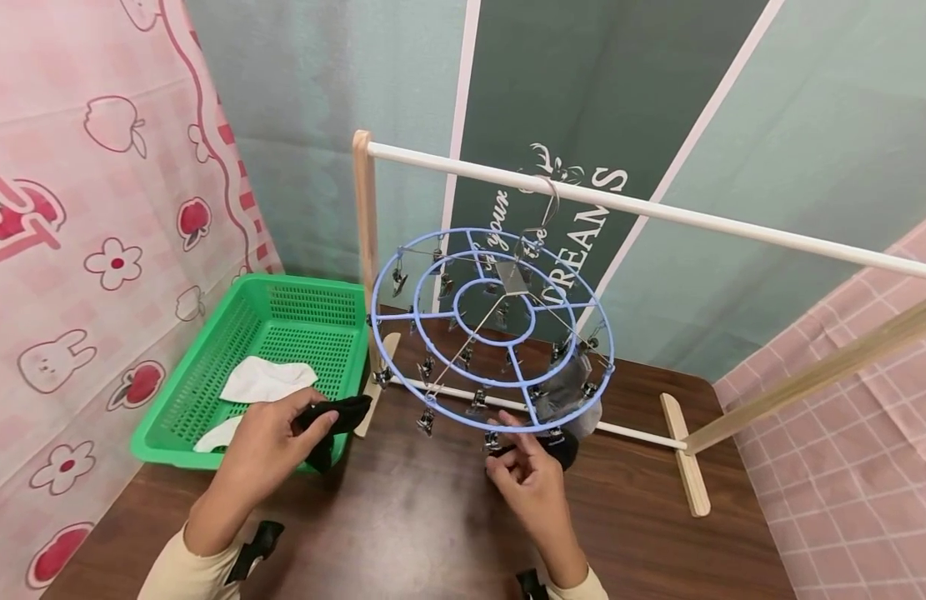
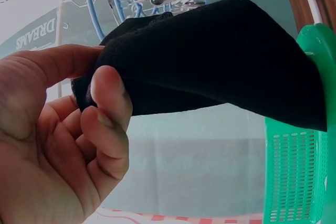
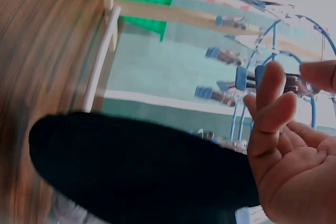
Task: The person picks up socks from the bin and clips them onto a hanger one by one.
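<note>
My left hand (image 1: 271, 442) pinches a black sock (image 1: 341, 414) by its edge between thumb and fingers, over the front right rim of the green basket; the sock droops away in the left wrist view. My right hand (image 1: 530, 479) is at the near edge of the blue round clip hanger (image 1: 440, 406). Its thumb and fingers close around a metal clip (image 3: 251, 78) with blue tips. Beside that hand hangs another black sock (image 3: 142, 169), with a grey sock (image 1: 571, 392) behind it, partly hidden by the hanger's ring.
White socks (image 1: 267, 379) lie in the green basket (image 1: 185, 457) at the left. The hanger hooks onto a white rail (image 1: 658, 210) on wooden posts, with a lower bar and feet (image 1: 688, 458) on the brown table (image 1: 402, 533). Several other clips dangle from the rings.
</note>
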Motion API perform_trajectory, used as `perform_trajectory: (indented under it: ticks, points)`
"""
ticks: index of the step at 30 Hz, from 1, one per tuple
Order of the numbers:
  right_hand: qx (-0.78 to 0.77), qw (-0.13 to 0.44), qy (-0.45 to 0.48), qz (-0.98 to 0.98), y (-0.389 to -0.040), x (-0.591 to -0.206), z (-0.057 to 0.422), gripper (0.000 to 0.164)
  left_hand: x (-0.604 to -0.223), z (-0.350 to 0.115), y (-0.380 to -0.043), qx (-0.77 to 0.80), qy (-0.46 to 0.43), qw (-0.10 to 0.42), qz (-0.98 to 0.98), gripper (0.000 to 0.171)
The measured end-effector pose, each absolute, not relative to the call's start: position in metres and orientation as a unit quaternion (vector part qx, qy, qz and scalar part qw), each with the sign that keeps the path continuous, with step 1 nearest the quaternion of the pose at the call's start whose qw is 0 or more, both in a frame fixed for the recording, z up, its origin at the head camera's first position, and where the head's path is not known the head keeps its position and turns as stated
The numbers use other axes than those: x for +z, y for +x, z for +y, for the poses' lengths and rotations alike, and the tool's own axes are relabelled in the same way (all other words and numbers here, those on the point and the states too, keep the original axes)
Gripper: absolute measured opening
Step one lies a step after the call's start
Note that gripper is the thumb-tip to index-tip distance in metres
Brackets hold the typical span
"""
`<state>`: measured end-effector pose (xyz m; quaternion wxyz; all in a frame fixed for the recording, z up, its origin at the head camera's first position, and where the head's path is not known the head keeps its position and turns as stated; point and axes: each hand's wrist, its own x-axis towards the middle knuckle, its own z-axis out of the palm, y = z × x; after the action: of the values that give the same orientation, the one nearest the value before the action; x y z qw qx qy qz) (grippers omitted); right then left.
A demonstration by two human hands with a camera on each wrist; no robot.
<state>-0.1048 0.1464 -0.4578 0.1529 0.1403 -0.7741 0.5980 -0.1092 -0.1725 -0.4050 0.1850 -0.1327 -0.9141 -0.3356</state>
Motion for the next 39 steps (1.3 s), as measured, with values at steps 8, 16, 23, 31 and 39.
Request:
perform_trajectory:
  ticks: [8, 16, 23, 31, 39]
  points:
    - [0.599, 0.124, 0.128, -0.781, -0.106, -0.450, 0.134, 0.019, -0.408, -0.173, -0.106, -0.331, -0.153, 0.197, -0.910, 0.014]
    - [0.612, 0.130, 0.111, -0.772, -0.104, -0.446, 0.133, 0.017, -0.407, -0.168, -0.101, -0.343, -0.164, 0.183, -0.907, 0.015]
    - [0.642, 0.139, 0.143, -0.740, -0.104, -0.450, 0.134, 0.015, -0.406, -0.160, -0.098, -0.369, -0.186, 0.157, -0.897, 0.015]
    - [0.655, 0.138, 0.142, -0.729, -0.103, -0.451, 0.134, 0.014, -0.410, -0.144, -0.095, -0.405, -0.214, 0.124, -0.880, 0.014]
    - [0.659, 0.142, 0.138, -0.726, -0.102, -0.449, 0.134, 0.012, -0.417, -0.122, -0.093, -0.441, -0.254, 0.080, -0.857, 0.014]
